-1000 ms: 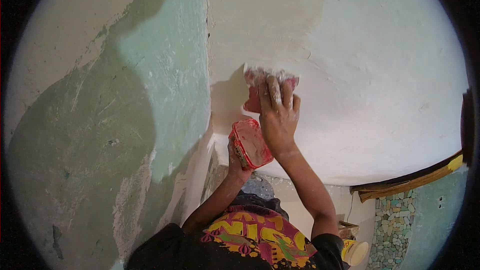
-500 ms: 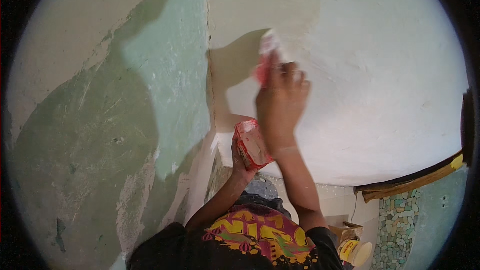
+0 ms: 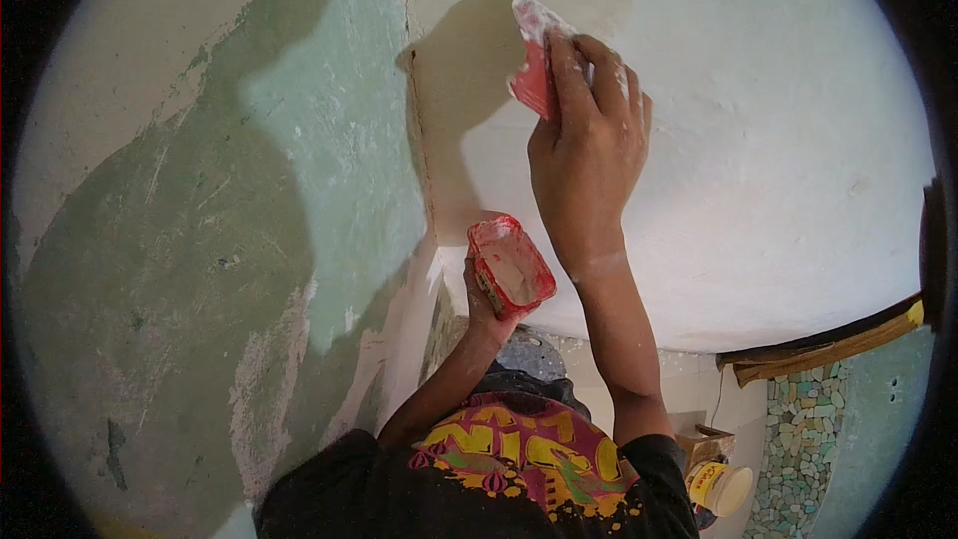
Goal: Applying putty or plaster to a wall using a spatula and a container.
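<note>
My right hand grips a pink-red flat scraper smeared with white paste, held up at the pale wall with its shadow beside it; whether the blade touches is unclear. Below and left, my left hand is closed around a red-rimmed rectangular tub holding pale paste. A cracked corner seam runs left of both hands, between the pale wall and a mottled green wall with bare plaster patches.
At lower right are a curved wooden edge, a pebble-mosaic strip, a white bucket with a yellow label and a wooden box. A grey object shows beyond my shirt, low by the corner.
My right hand with the scraper has moved up the wall and slightly right, and the scraper is turned more upright. My left hand and tub have risen slightly.
</note>
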A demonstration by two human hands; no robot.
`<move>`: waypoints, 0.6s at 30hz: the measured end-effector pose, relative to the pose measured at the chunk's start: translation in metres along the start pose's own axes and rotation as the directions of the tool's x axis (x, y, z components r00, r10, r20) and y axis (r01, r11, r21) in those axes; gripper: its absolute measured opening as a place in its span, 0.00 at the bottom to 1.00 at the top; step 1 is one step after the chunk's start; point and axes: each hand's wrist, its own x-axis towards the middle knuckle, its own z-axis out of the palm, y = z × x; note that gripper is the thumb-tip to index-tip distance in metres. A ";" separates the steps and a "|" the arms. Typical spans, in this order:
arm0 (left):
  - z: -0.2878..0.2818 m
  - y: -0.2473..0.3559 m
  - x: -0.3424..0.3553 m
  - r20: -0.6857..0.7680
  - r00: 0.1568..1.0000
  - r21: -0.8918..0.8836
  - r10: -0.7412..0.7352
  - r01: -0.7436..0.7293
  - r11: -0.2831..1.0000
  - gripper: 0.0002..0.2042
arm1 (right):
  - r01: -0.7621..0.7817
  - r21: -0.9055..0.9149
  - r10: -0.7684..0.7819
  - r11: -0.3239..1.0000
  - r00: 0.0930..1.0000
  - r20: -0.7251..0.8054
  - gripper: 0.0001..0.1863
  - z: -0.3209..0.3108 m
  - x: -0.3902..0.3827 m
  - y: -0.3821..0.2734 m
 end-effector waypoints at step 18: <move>0.002 0.004 0.000 0.111 0.993 -0.033 0.042 -0.039 0.999 0.38 | 0.126 -0.018 -0.123 0.992 0.986 0.116 0.31 -0.009 -0.041 0.017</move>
